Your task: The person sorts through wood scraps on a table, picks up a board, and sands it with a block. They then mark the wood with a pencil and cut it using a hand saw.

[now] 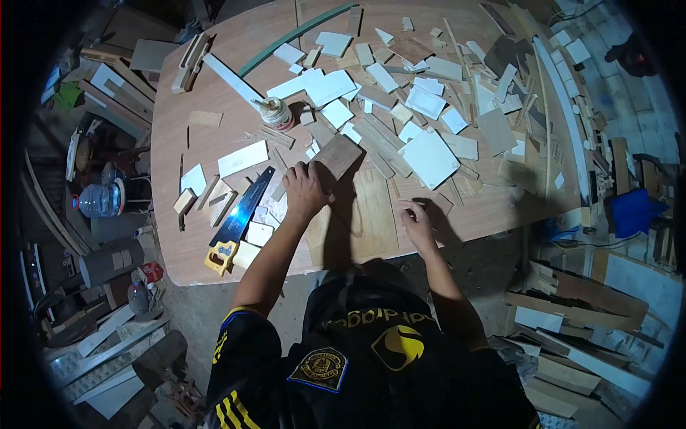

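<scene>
Wooden block (340,156) gripped in your left hand (306,191), right hand (417,224) half-open and empty! Positioning it seems to call for steadiness

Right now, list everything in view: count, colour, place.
table: one, tan, centre
saw: one, blue and yellow, table left
jar: one, clear, table left
strip: one, green, table's far side
block: one, brown, table middle
panels: many, white, across table
scraps: many, brown, table and floor
board: one, pale, near edge
bottles: two, clear, left side
sheet: one, blue, right side
shirt: one, black, bottom
left hand: one, bare, on block
right hand: one, bare, beside board
</scene>
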The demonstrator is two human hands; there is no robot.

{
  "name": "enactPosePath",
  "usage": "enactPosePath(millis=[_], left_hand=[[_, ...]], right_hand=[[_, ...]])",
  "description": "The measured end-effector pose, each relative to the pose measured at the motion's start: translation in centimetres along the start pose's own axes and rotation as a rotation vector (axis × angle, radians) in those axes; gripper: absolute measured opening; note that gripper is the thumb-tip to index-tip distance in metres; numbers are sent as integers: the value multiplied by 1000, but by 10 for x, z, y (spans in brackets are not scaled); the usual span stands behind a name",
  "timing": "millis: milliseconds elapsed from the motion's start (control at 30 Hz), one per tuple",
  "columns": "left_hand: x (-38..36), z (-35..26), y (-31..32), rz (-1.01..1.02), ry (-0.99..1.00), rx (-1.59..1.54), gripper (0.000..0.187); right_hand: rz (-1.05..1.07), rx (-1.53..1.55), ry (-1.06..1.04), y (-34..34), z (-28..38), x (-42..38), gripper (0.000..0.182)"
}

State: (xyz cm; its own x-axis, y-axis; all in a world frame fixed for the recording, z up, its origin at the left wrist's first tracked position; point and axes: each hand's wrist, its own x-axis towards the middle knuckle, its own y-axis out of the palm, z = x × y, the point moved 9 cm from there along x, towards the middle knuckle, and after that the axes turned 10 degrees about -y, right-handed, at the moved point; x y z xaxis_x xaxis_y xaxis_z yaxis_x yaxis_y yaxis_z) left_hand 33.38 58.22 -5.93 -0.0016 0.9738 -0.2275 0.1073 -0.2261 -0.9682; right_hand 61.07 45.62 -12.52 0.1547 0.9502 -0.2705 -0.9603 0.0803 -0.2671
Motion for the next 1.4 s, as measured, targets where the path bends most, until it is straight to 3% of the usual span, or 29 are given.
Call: enactPosePath(millis=[67, 133, 167, 233, 267, 300, 367, 433, 467, 533, 567, 600, 667, 700, 733, 800, 833, 933, 967, 1100, 1267, 1400], left_hand=[[-17, 12, -5, -71, 57, -43, 98], [-42, 13, -16, -205, 272, -77, 100], [-49, 18, -15, -113, 293, -105, 96], [-66, 21, -16, -155, 361, -102, 92], [-73, 19, -18, -200, 440, -99, 88], [-77, 18, -13, -254, 483, -50, 96], [-81, 14, -8, -290, 522, 6, 82], [-86, 14, 0, -336, 579, 29, 69], [-87, 19, 7, -333, 573, 25, 69], [-83, 37, 8, -394, 417, -17, 70], [-76, 51, 1, -413, 233, -136, 73], [-70, 55, 8, -409, 225, -141, 73], [-45, 82, 47, 10, -35, -747, 79], [-44, 81, 56, 49, -65, -776, 65], [-40, 83, 65, 53, -70, -780, 65], [-28, 82, 93, 151, -78, -1009, 47], [-25, 83, 86, 107, -94, -1004, 33], [-14, 78, 70, 39, -55, -911, 30], [-11, 78, 64, -147, 41, -828, 26], [4, 84, 87, 19, -72, -690, 24], [3, 75, 70, -112, 21, -684, 23], [4, 76, 70, -119, -20, -664, 23]], right_hand=[[24, 18, 26, 6, -8, 1, 24], [156, 5, 12, 23, -12, 12, 47], [166, 6, 10, 31, -6, 18, 47], [39, -162, -383, 33, 44, 33, 83], [168, -209, -262, 42, 53, 42, 109], [156, -329, -379, 43, 77, 48, 102], [143, -444, -501, 51, 97, 67, 94], [573, -540, -225, 78, 64, 79, 72], [579, -544, -222, 79, 61, 79, 72], [466, -521, -372, 76, 72, 79, 52], [363, -520, -505, 74, 84, 74, 44], [373, -524, -502, 77, 82, 72, 44], [234, -434, -525, 67, 79, 73, 37], [241, -437, -523, 67, 76, 75, 37], [203, -452, -563, 64, 79, 76, 35], [168, -472, -592, 62, 78, 76, 33], [159, -480, -603, 62, 78, 81, 33], [173, -484, -583, 66, 75, 91, 32], [186, -477, -546, 69, 70, 94, 32], [155, -434, -546, 77, 63, 104, 33], [153, -441, -537, 78, 60, 109, 35], [177, -443, -512, 78, 68, 110, 34]])
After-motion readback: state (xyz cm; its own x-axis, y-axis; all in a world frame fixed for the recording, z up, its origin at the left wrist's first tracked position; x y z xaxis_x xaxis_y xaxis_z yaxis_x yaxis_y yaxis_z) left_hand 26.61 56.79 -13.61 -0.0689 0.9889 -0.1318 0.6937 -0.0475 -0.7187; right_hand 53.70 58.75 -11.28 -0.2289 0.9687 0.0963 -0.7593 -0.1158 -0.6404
